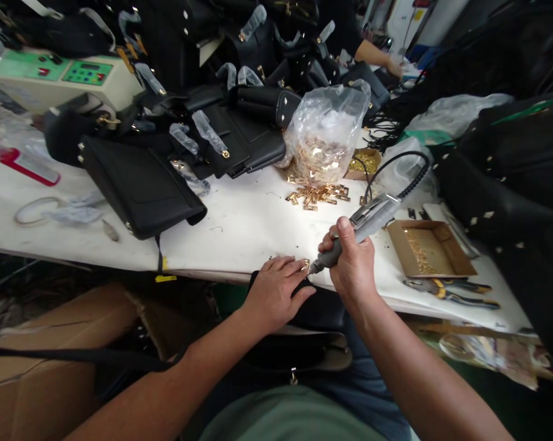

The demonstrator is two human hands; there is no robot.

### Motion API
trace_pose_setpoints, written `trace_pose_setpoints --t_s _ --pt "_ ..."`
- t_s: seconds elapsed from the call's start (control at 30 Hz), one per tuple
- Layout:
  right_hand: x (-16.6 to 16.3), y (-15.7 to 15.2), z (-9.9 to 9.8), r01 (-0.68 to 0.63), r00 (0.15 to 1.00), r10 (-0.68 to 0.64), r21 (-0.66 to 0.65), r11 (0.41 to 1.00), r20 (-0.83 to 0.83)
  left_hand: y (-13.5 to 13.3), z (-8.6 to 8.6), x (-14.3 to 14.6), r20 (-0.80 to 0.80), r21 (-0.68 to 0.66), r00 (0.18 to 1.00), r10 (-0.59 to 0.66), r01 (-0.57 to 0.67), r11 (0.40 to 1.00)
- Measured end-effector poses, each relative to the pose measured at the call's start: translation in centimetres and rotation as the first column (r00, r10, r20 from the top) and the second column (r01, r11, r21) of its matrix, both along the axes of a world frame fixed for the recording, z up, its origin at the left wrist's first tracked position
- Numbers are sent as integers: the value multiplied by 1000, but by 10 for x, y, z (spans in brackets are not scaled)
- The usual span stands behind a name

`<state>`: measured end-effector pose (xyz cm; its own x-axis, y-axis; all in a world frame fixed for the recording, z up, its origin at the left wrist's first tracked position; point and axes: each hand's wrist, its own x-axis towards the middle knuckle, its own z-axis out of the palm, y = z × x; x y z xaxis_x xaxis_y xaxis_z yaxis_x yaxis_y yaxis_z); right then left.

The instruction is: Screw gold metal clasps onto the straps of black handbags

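Observation:
My right hand (pixel 353 260) is wrapped around a grey electric screwdriver (pixel 372 217) with a black cable. Its tip points down and left, meeting or nearly meeting a small gold metal fitting (pixel 306 265). That fitting sits at the fingertips of my left hand (pixel 276 291), which lies flat with its fingers stretched out and the thumb apart. Beneath the left hand is a black bag (pixel 319 306) on my lap against the table edge, its opening facing me. Whether the tip is seated in a screw is too small to tell.
Gold fittings (pixel 319 195) lie loose before a clear plastic bag (pixel 329 128) of more. A cardboard tray (pixel 435 245) holds small gold pieces, with pliers (pixel 451 291) close by. Black handbags (pixel 142 184) crowd the table's back and left. Another person's arm (pixel 377 56) shows far back.

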<state>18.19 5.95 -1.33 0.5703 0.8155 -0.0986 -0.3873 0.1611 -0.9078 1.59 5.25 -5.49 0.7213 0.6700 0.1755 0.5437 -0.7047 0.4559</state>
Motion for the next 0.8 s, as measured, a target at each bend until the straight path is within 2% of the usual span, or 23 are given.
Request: trace_pose_setpoints --t_s 0.8 --pt "-5 -3 5 -30 999 30 -11 999 -26 1 -5 0 -5 15 1000 -3 3 1000"
